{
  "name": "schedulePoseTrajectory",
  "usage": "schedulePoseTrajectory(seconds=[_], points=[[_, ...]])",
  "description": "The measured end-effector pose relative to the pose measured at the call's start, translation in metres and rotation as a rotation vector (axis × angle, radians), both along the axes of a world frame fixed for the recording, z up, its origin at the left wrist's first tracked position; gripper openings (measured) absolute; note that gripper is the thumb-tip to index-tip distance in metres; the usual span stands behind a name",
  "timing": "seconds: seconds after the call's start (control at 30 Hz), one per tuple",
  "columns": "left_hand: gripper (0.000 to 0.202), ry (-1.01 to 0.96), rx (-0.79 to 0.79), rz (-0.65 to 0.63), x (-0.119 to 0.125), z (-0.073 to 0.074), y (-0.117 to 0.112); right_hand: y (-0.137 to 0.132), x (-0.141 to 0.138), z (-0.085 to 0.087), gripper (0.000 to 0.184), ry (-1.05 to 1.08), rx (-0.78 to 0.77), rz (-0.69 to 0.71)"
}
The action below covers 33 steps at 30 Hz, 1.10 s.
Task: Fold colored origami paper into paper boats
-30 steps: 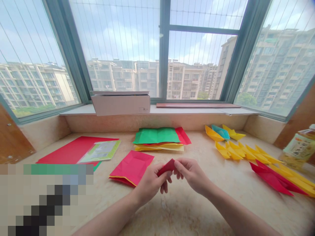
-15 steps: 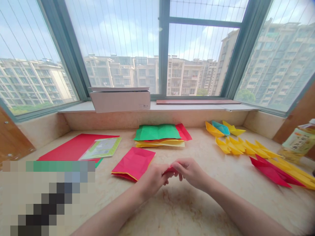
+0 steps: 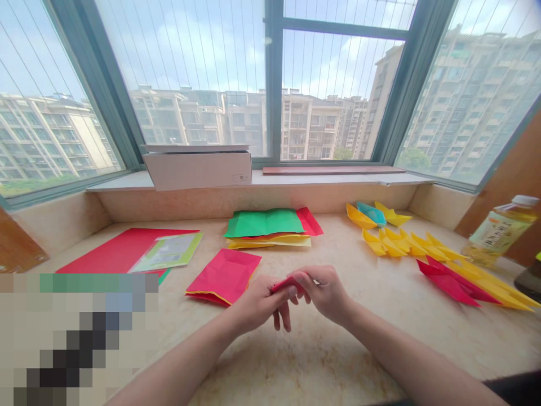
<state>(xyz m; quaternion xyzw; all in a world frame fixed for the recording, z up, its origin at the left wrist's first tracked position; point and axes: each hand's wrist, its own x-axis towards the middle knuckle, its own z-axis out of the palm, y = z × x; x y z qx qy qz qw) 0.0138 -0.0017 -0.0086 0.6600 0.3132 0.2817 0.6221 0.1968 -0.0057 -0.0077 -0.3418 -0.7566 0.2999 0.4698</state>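
The left hand (image 3: 260,301) and right hand (image 3: 326,288) pinch a small folded red paper (image 3: 282,284) between them, above the countertop (image 3: 291,366); its mostly covered shape I can't quite make out.

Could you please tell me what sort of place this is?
Probably a bay-window nook in an upstairs flat: windows on three sides rise above a stone-like counter, and apartment blocks stand outside.
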Motion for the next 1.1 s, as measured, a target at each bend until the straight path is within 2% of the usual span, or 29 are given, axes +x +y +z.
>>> schedulePoseTrajectory(seconds=[0.13, 0.23, 0.33, 0.47, 0.57, 0.77, 0.9, 1.0, 1.1], points=[[0.044, -0.074, -0.046, 0.109, 0.002, 0.002, 0.001, 0.005, -0.003, -0.002, 0.047, 0.184, -0.169, -0.059], [0.045, -0.141, 0.012, 0.231, 0.004, 0.004, 0.002, 0.008, -0.003, 0.001, 0.043, 0.276, -0.204, -0.075], [0.049, -0.119, 0.097, 0.304, 0.003, 0.004, 0.004, 0.01, -0.004, 0.004, 0.038, 0.311, -0.25, -0.04], [0.059, 0.025, 0.209, 0.301, 0.0, 0.004, 0.005, 0.012, -0.004, 0.006, 0.038, 0.26, -0.3, 0.003], [0.056, 0.081, 0.244, 0.312, -0.002, 0.003, 0.006, 0.012, -0.002, 0.007, 0.038, 0.231, -0.314, 0.018], [0.055, 0.011, 0.162, 0.364, 0.0, -0.001, 0.007, 0.015, 0.001, 0.004, 0.044, 0.207, -0.319, 0.01], [0.054, 0.021, 0.2, 0.394, 0.0, -0.001, 0.006, 0.019, 0.001, 0.0, 0.052, 0.194, -0.39, 0.027], [0.054, 0.021, 0.206, 0.374, -0.001, 0.0, 0.005, 0.019, 0.003, 0.001, 0.051, 0.165, -0.397, 0.029], [0.059, 0.019, 0.197, 0.322, -0.002, 0.001, 0.004, 0.017, 0.006, 0.004, 0.048, 0.124, -0.336, 0.038]])
